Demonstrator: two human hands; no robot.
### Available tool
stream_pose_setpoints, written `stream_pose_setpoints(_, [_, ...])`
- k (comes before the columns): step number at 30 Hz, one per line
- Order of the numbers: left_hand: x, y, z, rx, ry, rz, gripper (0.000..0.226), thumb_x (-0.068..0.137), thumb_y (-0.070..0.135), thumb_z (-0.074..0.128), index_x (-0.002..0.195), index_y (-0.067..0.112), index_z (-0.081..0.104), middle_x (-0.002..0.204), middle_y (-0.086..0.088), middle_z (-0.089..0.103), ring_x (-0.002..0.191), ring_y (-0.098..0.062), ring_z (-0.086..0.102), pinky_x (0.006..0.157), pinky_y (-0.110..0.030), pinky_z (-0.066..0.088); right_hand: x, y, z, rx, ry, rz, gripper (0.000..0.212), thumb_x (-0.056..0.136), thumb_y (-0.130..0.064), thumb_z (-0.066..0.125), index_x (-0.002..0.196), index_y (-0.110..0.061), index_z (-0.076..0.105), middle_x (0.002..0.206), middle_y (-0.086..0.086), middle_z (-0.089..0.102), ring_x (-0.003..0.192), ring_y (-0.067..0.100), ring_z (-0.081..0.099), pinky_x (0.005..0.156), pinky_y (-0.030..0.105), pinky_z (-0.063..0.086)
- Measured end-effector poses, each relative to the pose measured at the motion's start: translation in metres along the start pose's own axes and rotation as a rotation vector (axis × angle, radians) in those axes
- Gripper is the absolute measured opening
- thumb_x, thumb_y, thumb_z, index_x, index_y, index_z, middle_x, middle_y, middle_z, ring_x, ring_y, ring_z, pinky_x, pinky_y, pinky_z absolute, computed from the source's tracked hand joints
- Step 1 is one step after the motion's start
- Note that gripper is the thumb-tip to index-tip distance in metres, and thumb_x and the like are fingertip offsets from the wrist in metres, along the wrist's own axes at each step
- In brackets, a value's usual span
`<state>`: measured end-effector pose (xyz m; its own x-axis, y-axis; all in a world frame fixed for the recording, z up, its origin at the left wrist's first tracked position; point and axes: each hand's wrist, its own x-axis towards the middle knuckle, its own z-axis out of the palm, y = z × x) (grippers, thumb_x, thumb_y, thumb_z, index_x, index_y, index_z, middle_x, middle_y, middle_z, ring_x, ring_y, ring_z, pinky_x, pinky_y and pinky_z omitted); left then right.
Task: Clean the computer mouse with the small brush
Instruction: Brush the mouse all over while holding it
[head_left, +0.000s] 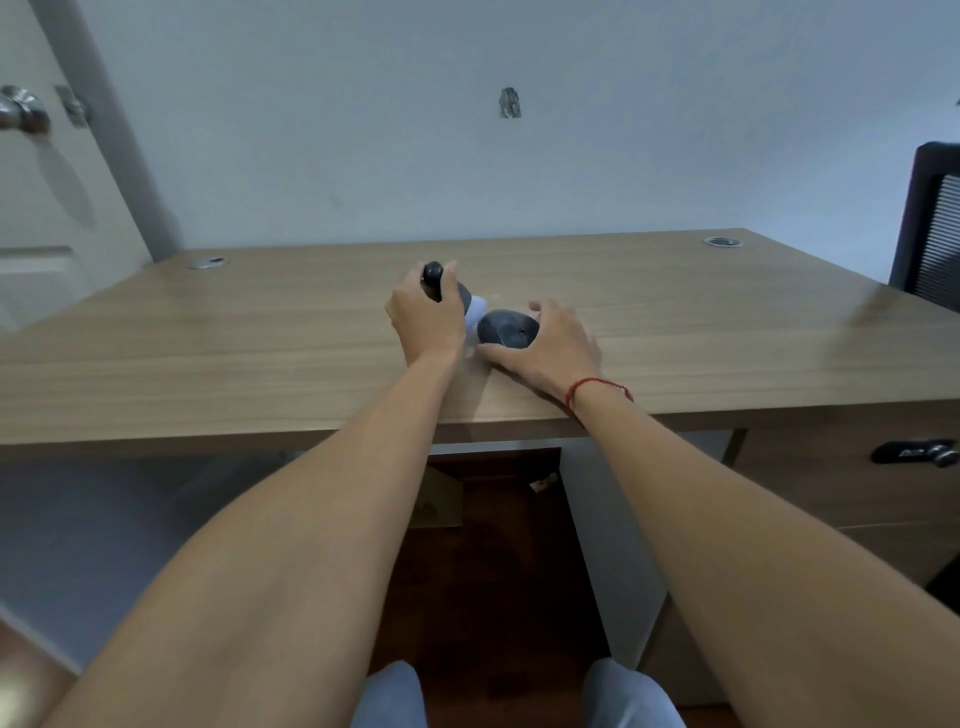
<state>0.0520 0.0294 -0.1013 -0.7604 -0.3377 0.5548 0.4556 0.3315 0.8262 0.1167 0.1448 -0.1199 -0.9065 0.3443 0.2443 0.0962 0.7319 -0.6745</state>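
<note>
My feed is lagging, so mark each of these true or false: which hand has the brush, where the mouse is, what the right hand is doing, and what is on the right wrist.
1. The left hand holds the brush. True.
2. The mouse sits on the floor. False: it rests on the wooden desk.
3. The right hand is at the mouse. True.
4. The right wrist is bare. False: it wears a red string bracelet.
5. The brush's pale head points away from the mouse. False: it is right beside it.

One mouse (506, 328), one brush (441, 283) probably, two grommets (208, 263)
</note>
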Motion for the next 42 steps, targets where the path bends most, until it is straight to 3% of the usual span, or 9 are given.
stream_pose_setpoints(5, [0.006,0.002,0.002,0.242,-0.176,0.179,0.031,0.091,0.029,0.058,0.082,0.000,0.064,0.083,-0.020,0.067,0.081,-0.036,0.059,0.072,-0.035,0.039,0.002,0.002,-0.004,0.062,-0.030,-0.007,0.063,0.073,-0.044,0.073,0.128,-0.023,0.053,0.126,-0.002,0.061,0.120,0.022,0.054,0.110,0.044,0.037])
stream_pose_setpoints(8, [0.010,-0.003,-0.006,0.405,-0.231,0.190,0.030,0.093,0.028,0.056,0.082,0.001,0.064,0.090,-0.022,0.065,0.091,-0.039,0.059,0.071,-0.036,0.036,0.001,0.000,-0.004,0.094,0.001,0.021,0.061,0.072,-0.043,0.071,0.128,-0.024,0.055,0.125,-0.002,0.062,0.119,0.022,0.055,0.110,0.043,0.036])
stream_pose_setpoints(13, [0.006,0.017,-0.006,0.060,-0.098,0.182,0.023,0.090,0.023,0.060,0.080,0.002,0.064,0.077,-0.017,0.068,0.075,-0.031,0.061,0.065,-0.023,0.031,0.005,-0.001,-0.001,0.104,0.001,0.034,0.060,0.069,-0.046,0.066,0.126,-0.026,0.058,0.126,0.001,0.062,0.118,0.026,0.057,0.103,0.042,0.044])
stream_pose_setpoints(21, [0.007,0.006,-0.006,0.390,-0.177,0.126,0.032,0.095,0.028,0.052,0.087,-0.001,0.061,0.095,-0.022,0.065,0.094,-0.037,0.058,0.068,-0.033,0.032,0.010,-0.003,0.001,0.118,-0.001,0.073,0.053,0.074,-0.033,0.064,0.127,-0.029,0.058,0.130,0.000,0.060,0.121,0.025,0.056,0.104,0.040,0.044])
stream_pose_setpoints(25, [0.005,0.010,-0.002,0.149,-0.181,0.118,0.032,0.090,0.027,0.059,0.065,0.010,0.049,0.065,-0.013,0.054,0.066,-0.029,0.049,0.061,-0.034,0.034,0.010,-0.002,0.002,0.122,-0.007,0.076,0.050,0.074,-0.030,0.062,0.125,-0.030,0.060,0.126,0.000,0.063,0.118,0.026,0.057,0.103,0.042,0.044])
stream_pose_setpoints(30, [0.000,-0.009,-0.006,0.259,-0.135,0.058,0.029,0.091,0.026,0.057,0.085,-0.002,0.062,0.088,-0.021,0.067,0.085,-0.036,0.060,0.068,-0.033,0.038,0.012,-0.001,0.000,0.153,-0.082,0.070,0.051,0.077,-0.025,0.062,0.128,-0.029,0.057,0.131,-0.001,0.059,0.122,0.023,0.054,0.112,0.045,0.036])
stream_pose_setpoints(33, [-0.004,-0.010,-0.007,0.121,-0.069,0.012,0.028,0.091,0.026,0.058,0.083,0.000,0.063,0.080,-0.013,0.065,0.077,-0.029,0.058,0.063,-0.021,0.031,0.019,-0.001,-0.004,0.172,-0.163,0.059,0.051,0.076,-0.017,0.061,0.125,-0.031,0.059,0.128,-0.001,0.060,0.123,0.022,0.054,0.117,0.048,0.027])
stream_pose_setpoints(38, [-0.009,-0.007,-0.008,0.205,-0.172,0.059,0.026,0.092,0.026,0.057,0.086,0.002,0.063,0.077,-0.008,0.061,0.073,-0.022,0.053,0.066,-0.026,0.035,0.027,0.001,-0.016,0.189,-0.279,-0.008,0.059,0.082,0.009,0.050,0.137,-0.014,0.053,0.139,0.010,0.054,0.127,0.020,0.050,0.103,0.021,0.035])
stream_pose_setpoints(42, [-0.012,-0.006,-0.012,0.223,-0.111,0.033,0.028,0.092,0.025,0.055,0.084,0.000,0.062,0.074,-0.008,0.056,0.070,-0.021,0.049,0.063,-0.026,0.033,0.023,0.008,-0.013,0.241,-0.144,0.043,0.070,0.078,-0.002,0.051,0.146,-0.017,0.041,0.150,0.007,0.045,0.141,0.023,0.039,0.120,0.042,0.024])
